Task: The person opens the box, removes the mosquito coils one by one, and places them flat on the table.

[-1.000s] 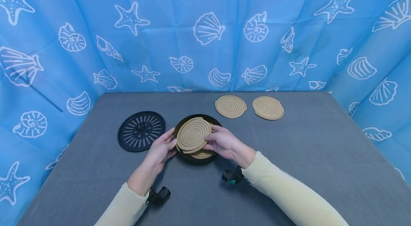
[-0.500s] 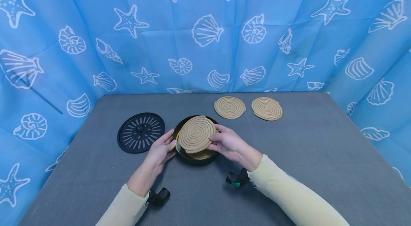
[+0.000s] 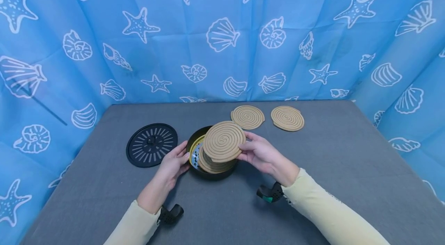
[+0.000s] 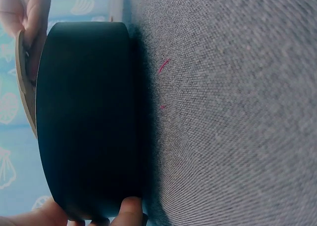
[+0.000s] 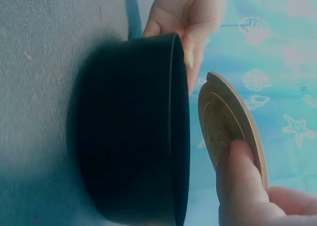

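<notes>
Where a blue shell-printed curtain [image 3: 222, 59] is hung, a grey surface [image 3: 330, 183] is backed by it. On it are set a black tin [image 3: 213, 176] and, just left, a slotted black lid [image 3: 140, 150]. Two tan coils [image 3: 247, 117] are laid farther back; another coil [image 3: 210, 165] is contained in the tin. Above that, a tilted coil [image 3: 224, 141] is pinched at its edge by the right hand [image 3: 259, 152], thumb against fingers. The tin's left wall is gripped by the left hand's [image 3: 174, 162] curved fingers.
</notes>
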### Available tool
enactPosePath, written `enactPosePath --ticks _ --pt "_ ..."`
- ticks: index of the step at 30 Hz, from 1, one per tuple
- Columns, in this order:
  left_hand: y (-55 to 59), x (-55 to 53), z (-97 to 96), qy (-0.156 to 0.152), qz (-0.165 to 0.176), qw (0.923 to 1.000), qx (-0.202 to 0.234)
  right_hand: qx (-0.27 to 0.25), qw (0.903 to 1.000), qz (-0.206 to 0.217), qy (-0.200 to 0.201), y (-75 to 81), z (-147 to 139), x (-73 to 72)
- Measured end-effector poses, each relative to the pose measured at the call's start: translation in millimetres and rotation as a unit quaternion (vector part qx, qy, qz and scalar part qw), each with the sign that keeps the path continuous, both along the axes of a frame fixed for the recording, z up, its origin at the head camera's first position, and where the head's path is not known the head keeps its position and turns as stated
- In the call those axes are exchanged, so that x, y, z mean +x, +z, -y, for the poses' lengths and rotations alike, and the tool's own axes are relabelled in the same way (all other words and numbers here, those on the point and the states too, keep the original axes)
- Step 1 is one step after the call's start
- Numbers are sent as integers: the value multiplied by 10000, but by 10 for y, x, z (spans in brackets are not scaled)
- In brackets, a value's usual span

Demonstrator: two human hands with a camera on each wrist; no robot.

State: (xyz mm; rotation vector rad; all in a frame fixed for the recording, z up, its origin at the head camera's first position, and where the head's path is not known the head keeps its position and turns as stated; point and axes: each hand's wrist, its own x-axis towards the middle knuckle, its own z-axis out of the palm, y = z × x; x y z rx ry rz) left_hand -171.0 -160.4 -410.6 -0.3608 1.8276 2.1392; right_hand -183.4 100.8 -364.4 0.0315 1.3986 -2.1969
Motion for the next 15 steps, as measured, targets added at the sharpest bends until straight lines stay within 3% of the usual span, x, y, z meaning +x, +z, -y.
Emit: enactPosePath --ticks 15 --pt "-13 -17 14 -18 84 10000 46 -84 9998 -179 -17 145 -321 28"
